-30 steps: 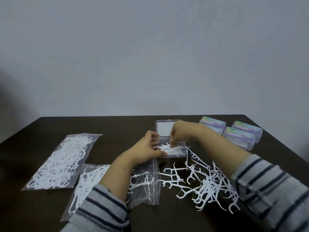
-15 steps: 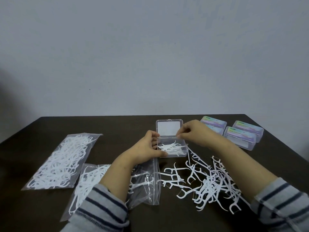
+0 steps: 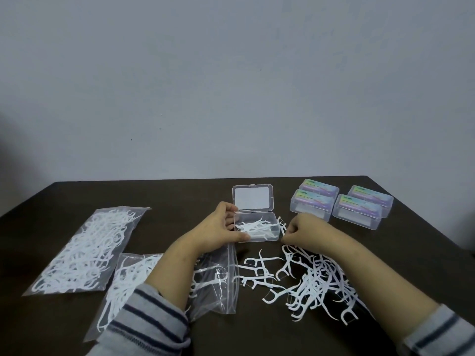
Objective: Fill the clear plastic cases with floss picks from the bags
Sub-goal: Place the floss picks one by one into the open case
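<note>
Lying jumbled, white floss picks (image 3: 254,225)

On a dark brown wooden table (image 3: 180,199), the left hand (image 3: 218,232) holds the near-left edge of an open clear plastic case (image 3: 257,228) with a few white floss picks inside, its hinged lid (image 3: 253,198) standing up behind. The right hand (image 3: 303,231), fingers curled, pinches a white floss pick (image 3: 282,226) just beside the case's right wall. A loose heap of white floss picks (image 3: 313,281) lies below it. Two clear zip bags (image 3: 87,250) of picks lie left; four closed clear cases (image 3: 341,202) stand right.
</note>
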